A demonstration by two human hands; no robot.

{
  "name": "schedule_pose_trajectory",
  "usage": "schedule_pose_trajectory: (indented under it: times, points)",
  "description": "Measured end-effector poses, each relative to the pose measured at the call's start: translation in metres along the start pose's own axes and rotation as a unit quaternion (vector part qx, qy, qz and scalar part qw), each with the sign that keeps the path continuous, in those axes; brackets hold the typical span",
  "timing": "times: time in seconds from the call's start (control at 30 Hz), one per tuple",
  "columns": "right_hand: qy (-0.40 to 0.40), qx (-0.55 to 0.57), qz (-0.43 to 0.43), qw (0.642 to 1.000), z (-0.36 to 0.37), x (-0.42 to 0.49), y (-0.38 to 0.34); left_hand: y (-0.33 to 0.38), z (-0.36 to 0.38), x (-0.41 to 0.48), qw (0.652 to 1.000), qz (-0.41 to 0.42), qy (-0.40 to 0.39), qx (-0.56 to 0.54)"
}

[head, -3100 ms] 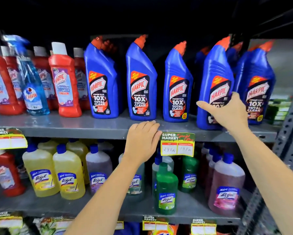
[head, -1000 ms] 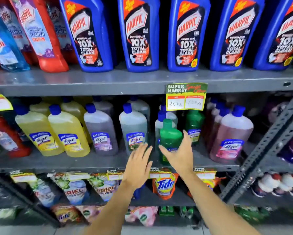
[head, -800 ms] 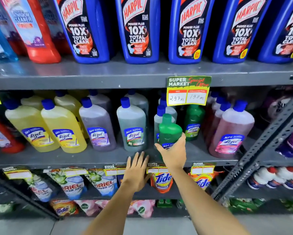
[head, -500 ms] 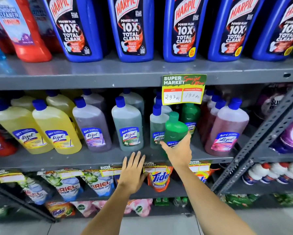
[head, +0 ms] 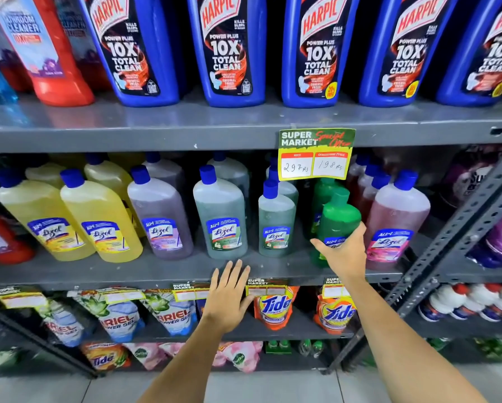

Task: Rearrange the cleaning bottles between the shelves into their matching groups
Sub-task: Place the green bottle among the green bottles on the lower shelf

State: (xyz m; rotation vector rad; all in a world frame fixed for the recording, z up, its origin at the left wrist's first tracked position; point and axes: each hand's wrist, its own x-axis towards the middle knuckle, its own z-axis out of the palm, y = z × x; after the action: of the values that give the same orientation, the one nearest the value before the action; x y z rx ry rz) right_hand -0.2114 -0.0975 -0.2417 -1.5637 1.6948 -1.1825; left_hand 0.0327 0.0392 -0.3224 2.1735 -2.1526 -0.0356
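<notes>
Change since earlier frames: the green bottle [head: 338, 218] has travelled rightward along the middle shelf [head: 156, 269], from the front of the grey-green row to a spot just beside the pink bottle [head: 395, 219]; the right hand [head: 342, 254] has gone with it. The left hand [head: 228, 295] has kept to the shelf's front lip.

Item: green bottle. Opaque bright green body, green cap, rounded shoulders, blue label low on the front, partly covered by the hand. Tilted slightly, cap leaning left. A second green bottle [head: 321, 196] stands directly behind it, under the price tag [head: 316, 154].

Grip: right-hand fingers wrapped around the lower body, thumb [head: 319, 245] on the left side, the other fingers round the right side; closed on the bottle. Whether the base touches the shelf cannot be told, since the hand hides it.

Left hand: fingers spread flat, holding nothing, tips over the shelf edge below the grey-green bottle [head: 220, 219].

Neighbours, middle shelf: small grey-green bottle [head: 276, 221] to the left; purple bottle [head: 161, 216] and yellow bottles [head: 98, 216] further left.

Upper shelf: blue Harpic bottles [head: 229, 48] in a row, red bottle [head: 49, 53] at the left.

Lower shelf: Tide pouches [head: 274, 306] and Ariel pouches [head: 121, 318].
</notes>
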Motion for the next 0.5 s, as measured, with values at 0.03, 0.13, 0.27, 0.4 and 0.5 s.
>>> schedule_pose_trajectory:
  times: [0.03, 0.13, 0.27, 0.4, 0.5]
  points:
    - [-0.009, 0.002, -0.003, 1.000, -0.0012, 0.0019, 0.0008, 0.0003, 0.0006, -0.0003, 1.000, -0.001, 0.003, 0.000]
    - [-0.019, 0.006, -0.005, 1.000, -0.0027, 0.0048, 0.0025, 0.0016, 0.0024, -0.0010, 1.000, -0.006, 0.010, -0.007]
    - [-0.008, 0.004, -0.010, 1.000, -0.0003, 0.0037, 0.0011, 0.0016, 0.0047, 0.0007, 1.000, -0.011, 0.010, -0.004]
    - [-0.013, 0.009, -0.004, 1.000, 0.0047, 0.0090, -0.0025, 0.0023, 0.0060, 0.0014, 1.000, -0.013, 0.017, 0.005]
    - [-0.008, 0.006, -0.004, 1.000, 0.0071, 0.0101, -0.0017, 0.0021, 0.0074, 0.0014, 1.000, -0.014, 0.023, 0.007]
